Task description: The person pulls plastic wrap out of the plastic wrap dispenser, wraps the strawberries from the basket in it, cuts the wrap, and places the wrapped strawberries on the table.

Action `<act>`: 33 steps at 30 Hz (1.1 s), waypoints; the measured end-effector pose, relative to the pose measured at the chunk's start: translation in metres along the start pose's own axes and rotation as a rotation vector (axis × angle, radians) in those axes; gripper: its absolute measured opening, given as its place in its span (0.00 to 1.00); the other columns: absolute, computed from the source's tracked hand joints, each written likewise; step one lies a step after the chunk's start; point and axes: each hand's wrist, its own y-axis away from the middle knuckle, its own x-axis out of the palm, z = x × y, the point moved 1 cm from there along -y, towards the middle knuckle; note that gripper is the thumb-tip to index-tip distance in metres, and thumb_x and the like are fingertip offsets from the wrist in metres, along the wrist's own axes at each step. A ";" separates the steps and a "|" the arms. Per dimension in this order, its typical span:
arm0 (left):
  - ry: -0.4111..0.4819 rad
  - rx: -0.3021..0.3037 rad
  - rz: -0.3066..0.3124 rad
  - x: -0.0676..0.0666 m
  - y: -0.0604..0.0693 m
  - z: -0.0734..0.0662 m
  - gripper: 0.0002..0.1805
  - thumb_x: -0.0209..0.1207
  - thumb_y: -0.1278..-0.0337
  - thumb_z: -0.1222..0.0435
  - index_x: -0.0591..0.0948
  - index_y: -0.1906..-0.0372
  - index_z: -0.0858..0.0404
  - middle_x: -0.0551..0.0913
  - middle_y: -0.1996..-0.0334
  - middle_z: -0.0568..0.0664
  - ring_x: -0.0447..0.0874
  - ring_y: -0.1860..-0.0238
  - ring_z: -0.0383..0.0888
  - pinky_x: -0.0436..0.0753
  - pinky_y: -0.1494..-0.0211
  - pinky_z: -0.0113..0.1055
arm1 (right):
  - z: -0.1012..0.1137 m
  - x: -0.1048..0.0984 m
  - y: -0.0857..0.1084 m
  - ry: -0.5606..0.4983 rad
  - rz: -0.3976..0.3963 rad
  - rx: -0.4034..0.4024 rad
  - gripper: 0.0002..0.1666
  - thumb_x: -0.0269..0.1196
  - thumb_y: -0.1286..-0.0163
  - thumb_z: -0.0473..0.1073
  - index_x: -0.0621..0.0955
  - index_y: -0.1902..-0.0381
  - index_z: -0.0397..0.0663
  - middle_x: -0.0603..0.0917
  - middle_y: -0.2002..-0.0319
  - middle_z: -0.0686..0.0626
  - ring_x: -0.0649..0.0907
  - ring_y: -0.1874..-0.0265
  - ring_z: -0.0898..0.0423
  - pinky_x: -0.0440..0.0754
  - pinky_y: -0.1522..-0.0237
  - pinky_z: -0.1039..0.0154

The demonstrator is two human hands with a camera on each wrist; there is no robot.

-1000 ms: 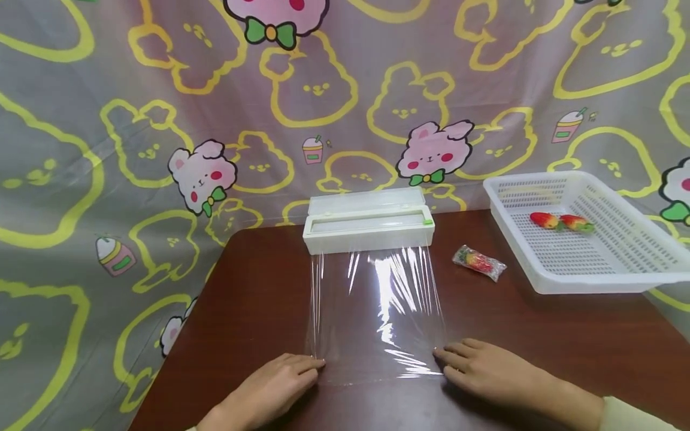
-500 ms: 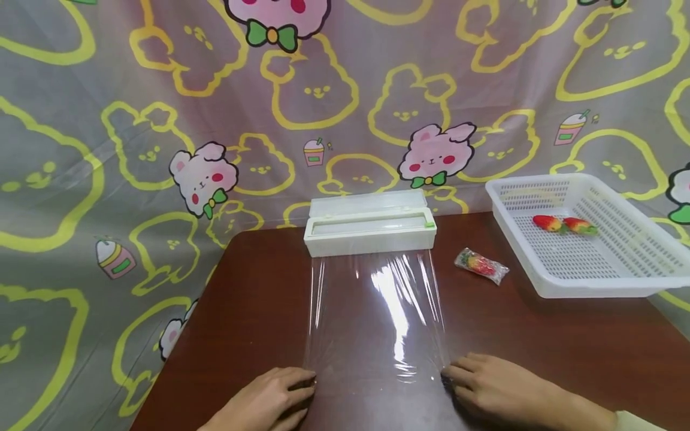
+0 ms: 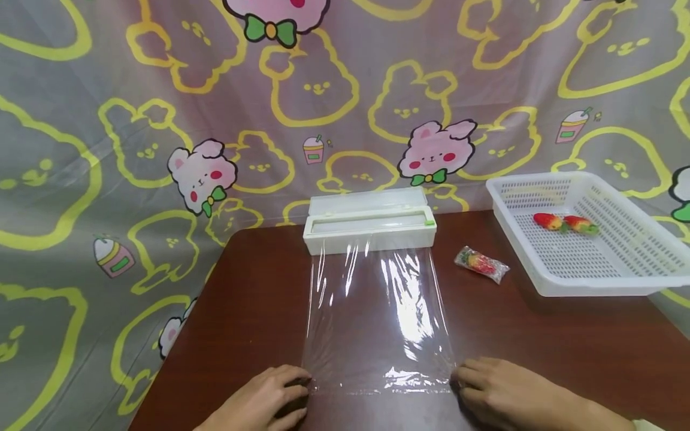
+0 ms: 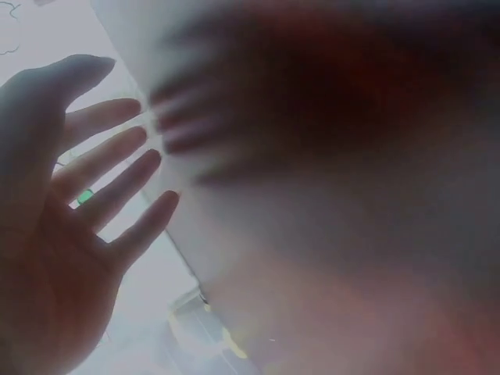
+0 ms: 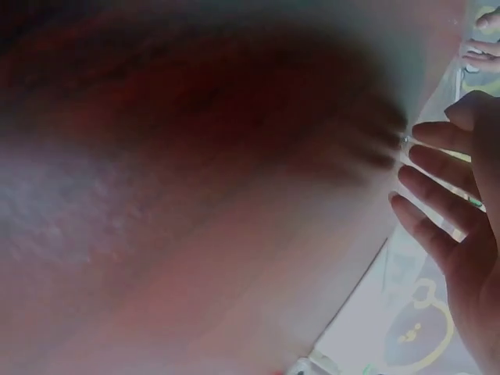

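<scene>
A sheet of cling film (image 3: 366, 323) runs from a white cling film dispenser (image 3: 372, 241) toward me over the dark table. My left hand (image 3: 259, 400) touches the film's near left corner with its fingertips. At the near right corner, the fingertips of my right hand (image 3: 501, 389) touch it too. Fairly straight, spread fingers show on the left hand (image 4: 74, 234) in the left wrist view, thumb held apart. The right wrist view has the right hand (image 5: 461, 226) in a similar pose, fingertips down at the tabletop. Film there is hard to make out.
Right of the film lies a strawberry (image 3: 481, 264) in clear wrapping. A white plastic basket (image 3: 604, 287) with two unwrapped strawberries (image 3: 566, 224) stands at the right. The dispenser's lid (image 3: 366, 202) is raised, near the patterned curtain (image 3: 318, 72) behind the table.
Both hands have shifted slightly toward me and apart, bringing the film's near corners with them. The film's near edge now shows as a straighter line. Dispenser, basket and strawberries stay put.
</scene>
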 end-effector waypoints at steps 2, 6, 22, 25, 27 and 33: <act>-0.011 -0.013 0.007 -0.006 -0.006 -0.001 0.10 0.67 0.35 0.52 0.87 0.55 0.51 0.83 0.48 0.43 0.81 0.48 0.40 0.83 0.51 0.39 | -0.004 -0.004 -0.006 -0.012 -0.038 0.002 0.09 0.70 0.34 0.49 0.85 0.56 0.61 0.82 0.55 0.59 0.78 0.59 0.62 0.79 0.57 0.65; -0.075 -0.018 0.022 -0.026 -0.033 0.004 0.12 0.68 0.37 0.51 0.87 0.56 0.53 0.84 0.48 0.47 0.81 0.46 0.44 0.82 0.46 0.44 | -0.023 -0.025 -0.034 0.025 -0.068 0.048 0.17 0.74 0.42 0.46 0.86 0.54 0.55 0.83 0.56 0.57 0.80 0.58 0.59 0.81 0.56 0.60; 0.146 -0.343 0.259 0.004 -0.222 0.104 0.34 0.71 0.40 0.51 0.75 0.33 0.60 0.73 0.32 0.54 0.73 0.33 0.53 0.75 0.33 0.50 | -0.143 0.031 -0.182 -0.102 0.263 0.602 0.28 0.66 0.30 0.52 0.78 0.39 0.42 0.77 0.40 0.40 0.78 0.41 0.39 0.80 0.46 0.40; 0.154 -0.400 0.254 0.019 -0.226 0.118 0.34 0.71 0.41 0.49 0.76 0.34 0.61 0.73 0.34 0.54 0.73 0.35 0.54 0.76 0.36 0.51 | -0.157 0.051 -0.174 -0.132 0.278 0.672 0.23 0.66 0.33 0.51 0.79 0.45 0.45 0.78 0.42 0.41 0.78 0.43 0.40 0.79 0.48 0.39; 0.145 -0.439 0.244 0.023 -0.223 0.127 0.33 0.70 0.41 0.48 0.78 0.35 0.60 0.74 0.35 0.54 0.73 0.35 0.54 0.76 0.36 0.51 | -0.167 0.058 -0.165 -0.138 0.269 0.693 0.22 0.66 0.35 0.51 0.80 0.46 0.47 0.77 0.42 0.41 0.77 0.43 0.40 0.78 0.48 0.39; 0.109 -0.499 0.206 0.023 -0.196 0.156 0.35 0.68 0.41 0.44 0.79 0.34 0.58 0.71 0.29 0.56 0.68 0.30 0.59 0.73 0.33 0.57 | -0.192 0.055 -0.124 -0.139 0.179 0.729 0.26 0.70 0.39 0.51 0.81 0.46 0.47 0.77 0.43 0.40 0.77 0.43 0.40 0.80 0.51 0.40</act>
